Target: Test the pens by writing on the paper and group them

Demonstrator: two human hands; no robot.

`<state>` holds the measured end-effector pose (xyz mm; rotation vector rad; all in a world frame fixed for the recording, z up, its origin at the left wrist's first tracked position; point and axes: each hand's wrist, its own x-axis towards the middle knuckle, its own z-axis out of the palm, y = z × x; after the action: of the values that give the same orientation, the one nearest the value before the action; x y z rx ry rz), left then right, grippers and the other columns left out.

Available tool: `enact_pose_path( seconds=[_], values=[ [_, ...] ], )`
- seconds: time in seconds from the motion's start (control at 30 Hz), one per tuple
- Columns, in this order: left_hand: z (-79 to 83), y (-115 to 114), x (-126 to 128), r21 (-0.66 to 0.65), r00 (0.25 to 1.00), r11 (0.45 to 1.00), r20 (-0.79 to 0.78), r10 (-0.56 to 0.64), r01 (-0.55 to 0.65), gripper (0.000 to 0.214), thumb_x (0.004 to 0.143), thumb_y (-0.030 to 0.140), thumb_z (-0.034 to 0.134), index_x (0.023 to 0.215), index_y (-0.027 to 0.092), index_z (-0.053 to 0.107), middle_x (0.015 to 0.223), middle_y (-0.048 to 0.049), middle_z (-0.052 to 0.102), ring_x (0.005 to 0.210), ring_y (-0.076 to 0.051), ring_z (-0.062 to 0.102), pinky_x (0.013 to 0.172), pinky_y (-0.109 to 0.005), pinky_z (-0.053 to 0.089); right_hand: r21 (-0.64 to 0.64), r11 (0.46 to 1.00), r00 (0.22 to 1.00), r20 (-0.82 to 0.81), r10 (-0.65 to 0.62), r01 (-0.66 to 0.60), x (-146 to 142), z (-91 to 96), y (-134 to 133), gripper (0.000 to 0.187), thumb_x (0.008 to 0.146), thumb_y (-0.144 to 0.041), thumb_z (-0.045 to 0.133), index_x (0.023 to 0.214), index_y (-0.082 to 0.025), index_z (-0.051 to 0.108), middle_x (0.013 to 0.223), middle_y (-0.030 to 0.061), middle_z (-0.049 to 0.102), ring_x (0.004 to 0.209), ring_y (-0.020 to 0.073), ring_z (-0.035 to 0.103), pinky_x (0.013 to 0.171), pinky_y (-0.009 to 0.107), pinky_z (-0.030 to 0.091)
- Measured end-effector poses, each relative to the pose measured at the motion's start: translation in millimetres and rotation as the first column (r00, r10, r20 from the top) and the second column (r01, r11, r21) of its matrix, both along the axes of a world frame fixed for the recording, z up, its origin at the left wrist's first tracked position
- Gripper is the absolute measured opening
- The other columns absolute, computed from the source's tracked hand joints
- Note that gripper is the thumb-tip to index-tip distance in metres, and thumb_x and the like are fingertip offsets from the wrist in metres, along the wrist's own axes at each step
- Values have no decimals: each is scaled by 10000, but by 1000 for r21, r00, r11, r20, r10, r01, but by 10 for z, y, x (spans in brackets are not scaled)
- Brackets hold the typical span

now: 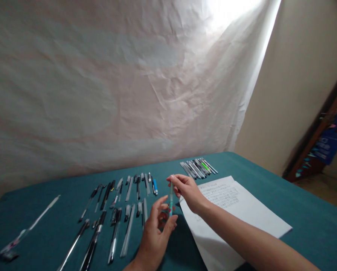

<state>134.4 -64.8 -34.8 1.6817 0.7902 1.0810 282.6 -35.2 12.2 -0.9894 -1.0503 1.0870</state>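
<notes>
Both my hands hold one teal pen point(171, 201) upright above the teal table point(298, 210). My left hand point(155, 233) pinches its lower part with thumb and fingers. My right hand point(186, 190) grips its top end with the fingertips. Just left of the hands, several pens and pen parts point(120, 210) lie in rows on the cloth. A white sheet of paper point(236, 210) with handwriting lies under my right forearm.
A second bunch of pens point(198, 168) lies at the table's far edge. A long pen point(29, 226) lies alone at the far left. A creased white sheet hangs behind the table. A wooden door frame point(317, 131) stands at the right.
</notes>
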Motion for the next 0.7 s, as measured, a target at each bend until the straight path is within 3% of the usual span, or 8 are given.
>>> enact_pose_path(
  seconds=[0.13,0.2,0.57,0.7],
  values=[
    [44,-49,-35,156,954,947,-156,-258,281,386,832,294,560,1205,272,460,1129,-55,521,866,-171,577,689,-261,520,-94,995,997,-74,-28,21,67,-78,89,414,664,-517,653,796,-124,661,603,-29,530,428,37,362,412,192,255],
    [56,-53,-40,202,930,912,-167,-326,356,445,827,291,568,1248,281,426,1163,-59,496,859,-165,574,680,-251,522,-135,991,997,-76,-24,14,69,-99,97,419,648,-515,666,798,-124,662,598,-35,519,424,33,351,411,191,247],
    [18,-40,-25,396,953,879,-243,-179,266,305,857,224,540,1159,257,518,885,-21,584,773,-154,575,715,-248,479,-158,985,996,-62,57,-66,-2,-188,70,418,692,-519,636,826,-124,651,620,-34,500,416,23,326,393,179,200],
    [0,-31,-41,420,951,863,-243,-191,280,347,851,217,555,1190,256,494,908,-26,590,795,-152,578,735,-244,474,-151,985,997,-22,76,-78,-24,-164,39,432,741,-526,580,869,-117,639,623,-24,517,416,29,329,390,176,231]
  ],
)
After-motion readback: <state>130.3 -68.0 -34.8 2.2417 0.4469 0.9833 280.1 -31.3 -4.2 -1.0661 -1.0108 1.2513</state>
